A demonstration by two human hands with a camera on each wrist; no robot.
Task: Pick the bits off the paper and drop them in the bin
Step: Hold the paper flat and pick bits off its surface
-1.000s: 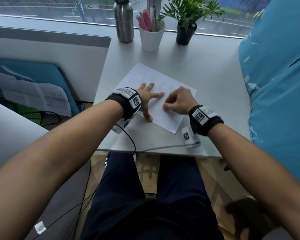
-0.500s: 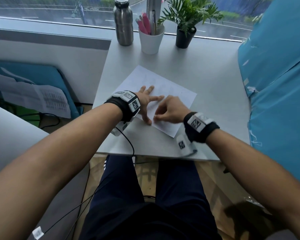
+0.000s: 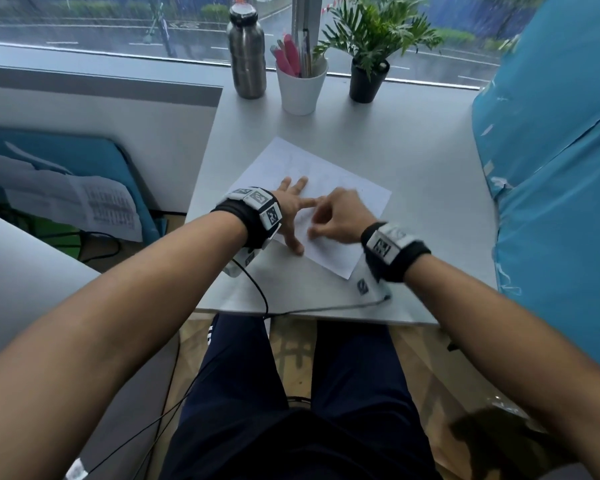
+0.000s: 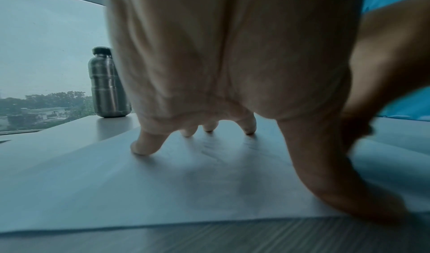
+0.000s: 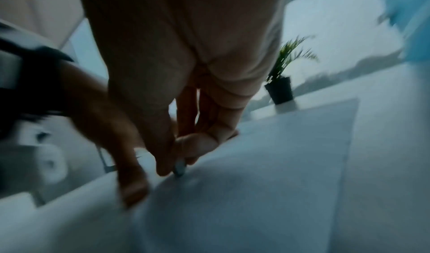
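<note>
A white paper sheet (image 3: 329,178) lies askew on the grey table (image 3: 430,209). My left hand (image 3: 293,206) presses flat on its near-left part with the fingers spread (image 4: 144,146). My right hand (image 3: 317,226) is curled just right of it, thumb and fingertips pinched together at the paper surface. In the blurred right wrist view a small grey bit (image 5: 180,167) sits between those fingertips, close to my left thumb (image 5: 132,192). Other bits are too faint to make out. No bin is clearly in view.
At the table's far edge stand a steel bottle (image 3: 246,53), a white cup of pens (image 3: 302,88) and a potted plant (image 3: 368,77). A blue padded surface (image 3: 551,168) borders the right side. A dark blurred object (image 3: 499,441) lies on the floor at lower right.
My right hand has slid left across the paper toward my left hand, fingers staying curled. The left hand has stayed pressed on the sheet.
</note>
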